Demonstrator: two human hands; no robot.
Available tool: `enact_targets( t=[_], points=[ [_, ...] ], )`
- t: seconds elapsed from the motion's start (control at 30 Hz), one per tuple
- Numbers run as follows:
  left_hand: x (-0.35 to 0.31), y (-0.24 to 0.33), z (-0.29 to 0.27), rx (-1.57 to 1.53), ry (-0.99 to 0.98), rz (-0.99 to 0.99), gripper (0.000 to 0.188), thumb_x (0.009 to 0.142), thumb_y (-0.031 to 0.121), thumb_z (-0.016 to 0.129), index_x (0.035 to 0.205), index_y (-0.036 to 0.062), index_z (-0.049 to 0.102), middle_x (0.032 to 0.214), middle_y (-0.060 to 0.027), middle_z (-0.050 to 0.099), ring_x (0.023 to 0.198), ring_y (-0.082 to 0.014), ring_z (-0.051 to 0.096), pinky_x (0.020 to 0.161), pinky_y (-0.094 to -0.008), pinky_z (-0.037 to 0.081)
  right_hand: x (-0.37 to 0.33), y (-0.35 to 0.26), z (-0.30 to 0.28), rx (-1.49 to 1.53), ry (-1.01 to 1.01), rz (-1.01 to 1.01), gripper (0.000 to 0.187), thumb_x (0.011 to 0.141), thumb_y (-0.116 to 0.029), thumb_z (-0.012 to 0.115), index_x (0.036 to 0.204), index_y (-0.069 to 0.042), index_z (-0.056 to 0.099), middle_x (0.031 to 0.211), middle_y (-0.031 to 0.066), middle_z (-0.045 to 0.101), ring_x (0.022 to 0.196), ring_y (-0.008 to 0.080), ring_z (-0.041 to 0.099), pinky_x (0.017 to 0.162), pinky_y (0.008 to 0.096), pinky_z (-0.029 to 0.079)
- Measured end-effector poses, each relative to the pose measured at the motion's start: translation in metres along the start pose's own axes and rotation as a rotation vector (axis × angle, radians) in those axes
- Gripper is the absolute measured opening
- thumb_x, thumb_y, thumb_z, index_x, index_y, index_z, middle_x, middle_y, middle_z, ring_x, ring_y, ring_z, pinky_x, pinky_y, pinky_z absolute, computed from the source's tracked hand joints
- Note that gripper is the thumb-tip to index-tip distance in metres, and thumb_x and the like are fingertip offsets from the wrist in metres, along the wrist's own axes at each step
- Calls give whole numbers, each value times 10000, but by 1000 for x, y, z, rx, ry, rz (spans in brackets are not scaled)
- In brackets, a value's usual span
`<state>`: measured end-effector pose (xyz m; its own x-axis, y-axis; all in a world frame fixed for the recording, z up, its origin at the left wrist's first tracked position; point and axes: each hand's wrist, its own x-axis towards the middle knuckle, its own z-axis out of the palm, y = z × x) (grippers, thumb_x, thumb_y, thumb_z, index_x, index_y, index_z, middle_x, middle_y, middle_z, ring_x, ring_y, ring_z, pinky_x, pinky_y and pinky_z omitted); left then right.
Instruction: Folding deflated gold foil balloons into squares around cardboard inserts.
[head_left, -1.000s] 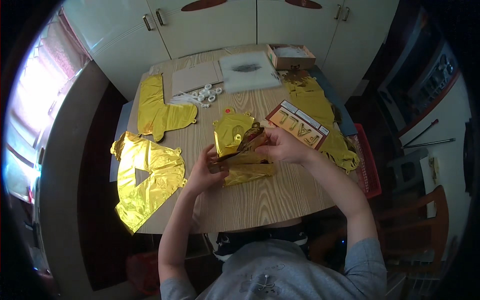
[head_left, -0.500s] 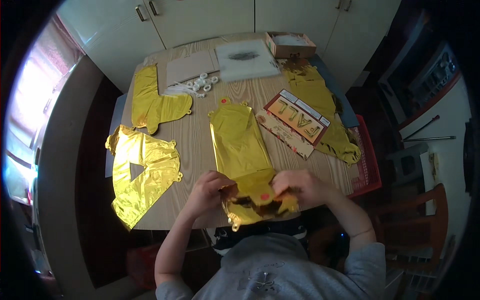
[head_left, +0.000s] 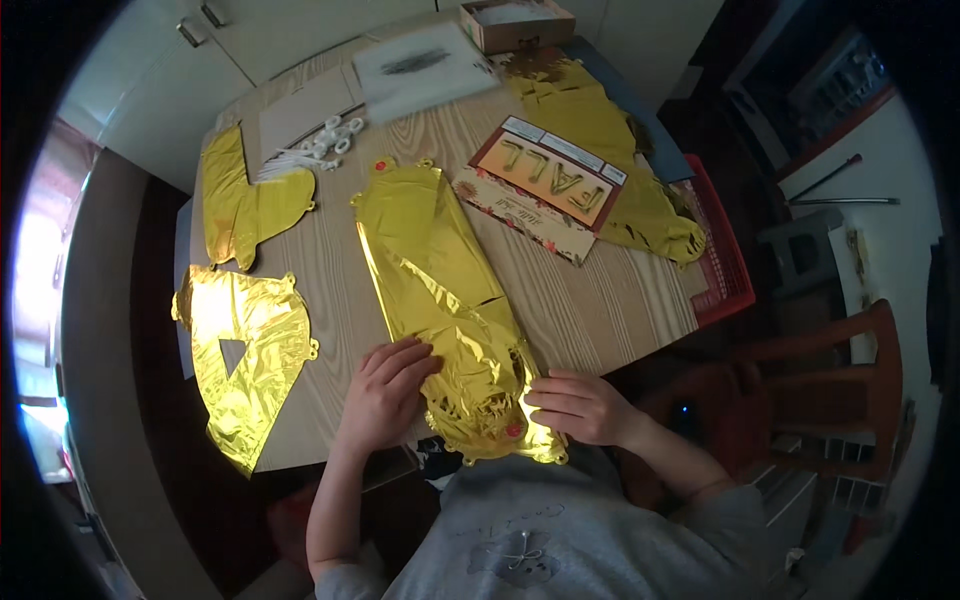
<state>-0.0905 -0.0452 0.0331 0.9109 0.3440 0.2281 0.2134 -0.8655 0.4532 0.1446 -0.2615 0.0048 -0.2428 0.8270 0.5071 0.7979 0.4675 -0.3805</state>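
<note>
A long, flat gold foil balloon [head_left: 425,250] lies down the middle of the table in front of me, its wrinkled near end at the table's front edge. Small tabs stick out at its ends, and a red dot marks each end. My left hand [head_left: 385,393] rests on its left edge, fingers stretched out over the foil. Across from it, my right hand [head_left: 582,408] lays its fingers along the right edge near the bottom; that thumb is hidden. To the left are an L-shaped gold foil balloon [head_left: 230,205] and another [head_left: 262,325] with a cut-out hole.
At the right, a printed card [head_left: 540,185] overlaps a further gold foil balloon [head_left: 570,110]. White ribbon rolls [head_left: 335,132] and thin white sticks [head_left: 288,160] lie farther back, beside a translucent bag [head_left: 450,75] and an open box [head_left: 515,35]. A red basket [head_left: 735,270] and wooden chair [head_left: 880,400] stand right.
The near end of the foil balloon was bunched and folded up between my hands; now it is spread flatter. My fingers have moved onto its edges. The view has swung to the right.
</note>
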Motion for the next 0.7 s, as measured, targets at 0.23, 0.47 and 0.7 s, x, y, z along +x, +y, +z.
enact_targets(
  t=[0.23,0.47,0.7],
  points=[
    [38,-13,1,76,-176,6,520,899,385,603,1352,138,538,1460,-113,456,1396,-340,358,1146,-539,233,-12,-3,8,-112,76,-41,165,811,-105,655,967,-101,710,1111,29,665,1047,187,643,918,346,546],
    [54,-30,16,301,-242,53,641,886,601,515,1418,244,486,1514,-101,385,1425,-399,275,1129,-643,146,-9,2,12,-60,101,-18,184,801,-96,658,975,-60,703,1089,63,665,1044,222,655,892,362,582],
    [53,-30,17,296,-257,54,666,877,638,501,1436,279,460,1523,-96,371,1432,-393,261,1129,-645,140,-9,6,12,-46,55,-39,179,813,-133,636,969,-49,651,1113,68,653,1101,223,627,948,359,551]
  ],
)
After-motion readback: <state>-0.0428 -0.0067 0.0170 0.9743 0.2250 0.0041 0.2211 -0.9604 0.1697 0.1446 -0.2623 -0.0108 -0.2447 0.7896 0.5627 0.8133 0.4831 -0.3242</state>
